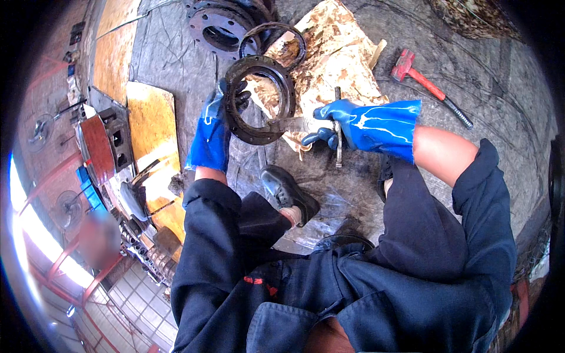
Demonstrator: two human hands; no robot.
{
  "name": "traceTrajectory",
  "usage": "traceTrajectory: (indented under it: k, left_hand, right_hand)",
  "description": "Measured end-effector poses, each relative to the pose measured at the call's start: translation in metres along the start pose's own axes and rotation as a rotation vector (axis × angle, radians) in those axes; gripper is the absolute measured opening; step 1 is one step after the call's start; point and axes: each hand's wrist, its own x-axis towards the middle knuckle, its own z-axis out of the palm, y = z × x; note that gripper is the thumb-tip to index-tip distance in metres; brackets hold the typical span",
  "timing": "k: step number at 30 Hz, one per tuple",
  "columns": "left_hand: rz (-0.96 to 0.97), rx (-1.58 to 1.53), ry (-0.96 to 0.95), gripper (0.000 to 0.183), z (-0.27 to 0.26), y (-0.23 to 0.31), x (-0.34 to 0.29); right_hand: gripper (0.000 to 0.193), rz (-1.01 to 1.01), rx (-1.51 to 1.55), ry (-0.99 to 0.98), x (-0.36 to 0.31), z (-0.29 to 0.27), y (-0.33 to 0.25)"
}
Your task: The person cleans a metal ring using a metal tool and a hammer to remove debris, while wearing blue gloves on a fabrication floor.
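In my blue-gloved left hand (216,115) is a dark, greasy metal ring flange (252,133) with bolt holes around its rim, gripped at its left side and tilted up. My right hand (336,125), gloved the same way, is closed around a metal scraper (289,125). Its flat, wide blade reaches left to the lower right rim of the flange, apparently touching it. A thin metal bar crosses the fist at the handle end; how the two join is hidden by the fingers. Just behind the flange rests a thinner black ring (303,50).
Oil-stained cardboard (338,44) lies on the dark ground sheet (488,88) beyond my hands. Dark metal flanges (203,26) are piled at the far left. A red-headed sledgehammer (426,82) lies at right. Wooden boards (150,112) and machine parts line the left. My shoe (288,191) is below the flange.
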Motion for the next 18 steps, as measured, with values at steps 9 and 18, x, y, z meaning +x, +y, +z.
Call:
traceTrajectory:
  k: [9,18]
  left_hand:
    - [0.062,-0.019,0.031,0.055,0.009,-0.004,-0.018]
    - [0.147,-0.007,0.075,0.054,0.021,-0.005,-0.038]
  right_hand:
    - [0.033,0.141,0.318,-0.280,0.014,-0.005,-0.002]
    - [0.043,0.304,0.578,-0.541,0.013,-0.032,-0.009]
